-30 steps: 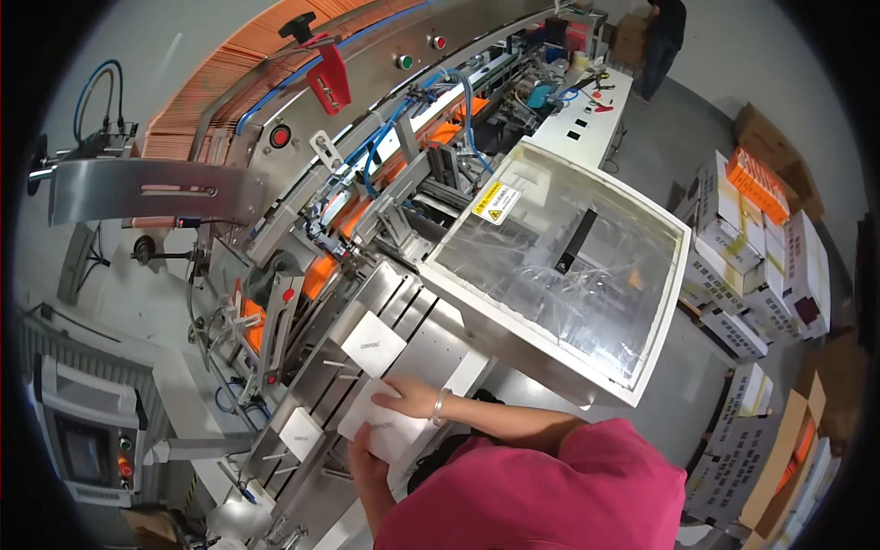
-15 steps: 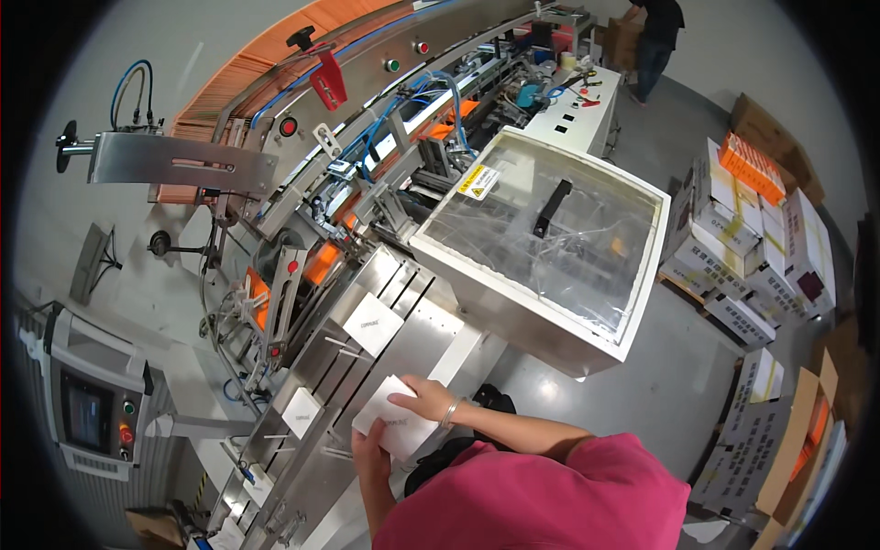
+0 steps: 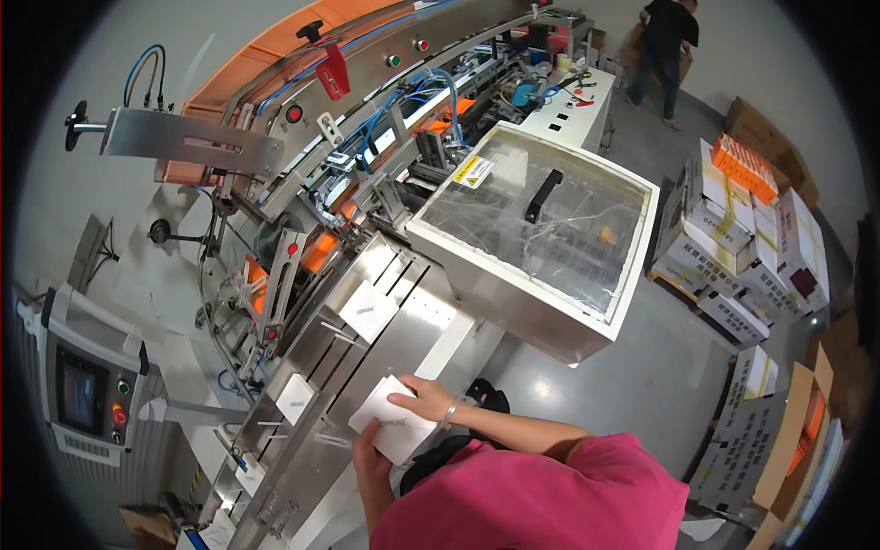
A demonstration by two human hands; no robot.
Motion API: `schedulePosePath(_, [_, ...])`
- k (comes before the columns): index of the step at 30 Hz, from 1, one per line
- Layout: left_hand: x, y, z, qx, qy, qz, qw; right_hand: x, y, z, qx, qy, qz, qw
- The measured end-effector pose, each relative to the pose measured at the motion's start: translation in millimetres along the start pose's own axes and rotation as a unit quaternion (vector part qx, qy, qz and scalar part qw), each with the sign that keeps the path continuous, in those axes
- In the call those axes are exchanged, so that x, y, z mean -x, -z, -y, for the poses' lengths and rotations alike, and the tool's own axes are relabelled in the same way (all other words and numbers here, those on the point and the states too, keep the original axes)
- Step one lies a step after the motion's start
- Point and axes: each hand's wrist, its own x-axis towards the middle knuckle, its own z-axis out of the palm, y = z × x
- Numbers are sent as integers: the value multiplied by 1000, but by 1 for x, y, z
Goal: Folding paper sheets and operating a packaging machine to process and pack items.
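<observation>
White stack [image 3: 401, 440] was held at the conveyor's [image 3: 423, 310] near edge.
Left hand [image 3: 369, 454] clamped its lower-left side; the stack had shifted bodyward within one second, suggesting full manual support; right hand [image 3: 428, 401] clamped its upper-right side.

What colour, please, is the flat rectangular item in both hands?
The flat item is white with grey print (head view).

White cartons [image 3: 694, 258] (orange bundle [image 3: 744, 167] on top) stand in a stack.
</observation>
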Motion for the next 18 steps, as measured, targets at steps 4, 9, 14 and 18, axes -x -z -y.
schedulePosePath(4, [11,2,1,-17,-30,3,999,5,-5,3,20,-57,46,997])
schedulePosePath(9, [18,6,7,-62,-30,-53,996,11,-24,-1,96,-9,26,995])
schedulePosePath(14, [17,-7,3,-29,-27,6,999,15,-11,17,102,-5,-36,994])
schedulePosePath(18, [16,-6,2,13,-9,28,999,10,-10,18,47,-11,6,999])
